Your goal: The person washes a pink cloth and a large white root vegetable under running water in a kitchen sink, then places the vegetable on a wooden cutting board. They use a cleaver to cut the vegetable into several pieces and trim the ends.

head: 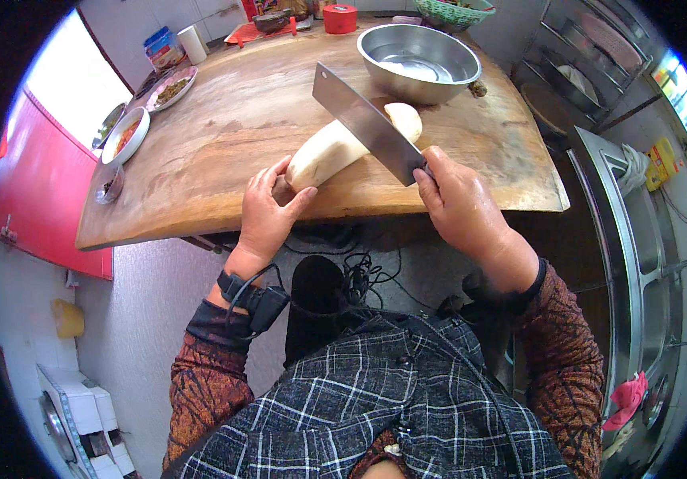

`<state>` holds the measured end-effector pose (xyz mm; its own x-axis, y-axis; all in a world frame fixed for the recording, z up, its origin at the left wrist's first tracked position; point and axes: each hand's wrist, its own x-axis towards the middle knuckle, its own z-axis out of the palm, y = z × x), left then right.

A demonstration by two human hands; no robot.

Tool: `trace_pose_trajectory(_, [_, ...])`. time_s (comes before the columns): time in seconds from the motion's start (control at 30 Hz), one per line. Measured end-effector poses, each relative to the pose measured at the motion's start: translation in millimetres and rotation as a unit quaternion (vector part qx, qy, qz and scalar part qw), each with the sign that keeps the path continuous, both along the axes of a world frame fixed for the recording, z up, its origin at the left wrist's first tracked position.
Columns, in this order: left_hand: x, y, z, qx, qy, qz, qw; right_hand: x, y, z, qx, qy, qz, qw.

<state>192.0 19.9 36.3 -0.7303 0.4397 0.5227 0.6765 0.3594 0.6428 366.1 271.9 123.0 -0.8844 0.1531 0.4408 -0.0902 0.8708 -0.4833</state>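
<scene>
A long, pale peeled root vegetable (327, 152) lies slantwise on the wooden tabletop (229, 143). My left hand (268, 200) holds its near end, thumb on one side and fingers on the other. In my right hand (463, 197) is the handle of a cleaver (370, 126) with a broad rectangular metal blade. The blade crosses over the vegetable towards its far end and hides part of it. Beyond the blade shows the vegetable's rounded far part (406, 121); whether it is cut through there I cannot tell.
Behind the vegetable stands a steel basin (418, 66) with water in it. Dishes of food (126, 136) and a small clear bowl (109, 184) line the left edge. A red round container (340, 19) and green basket (454, 12) stand at the back. Right is a steel sink (643, 221); cables (364, 272) lie below.
</scene>
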Motion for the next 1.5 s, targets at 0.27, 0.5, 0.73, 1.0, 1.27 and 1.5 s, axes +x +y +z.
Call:
trace_pose_trajectory(0.27, [1,-3,-5,0.037,-0.037,0.021,0.998,-11,-37,29,0.008,0.127,-0.002,0.992])
trace_pose_trajectory(0.5, [-3,-3,-11,0.024,-0.008,0.046,0.999,-41,-40,-21,0.048,-0.123,-0.013,0.991])
trace_pose_trajectory(0.73, [-5,-3,-4,0.011,-0.007,0.042,0.999,-51,-38,-14,0.041,-0.109,0.019,0.993])
trace_pose_trajectory(1.0, [-15,-6,-3,0.007,-0.031,0.046,0.998,-77,-34,-4,0.07,-0.158,0.022,0.985])
trace_pose_trajectory(1.27, [-37,-5,0,0.031,0.02,0.053,0.998,-91,-39,-5,0.105,-0.102,0.015,0.989])
trace_pose_trajectory(1.5, [-37,-4,-5,-0.021,0.012,0.081,0.996,-99,-44,-12,0.122,-0.168,0.002,0.978])
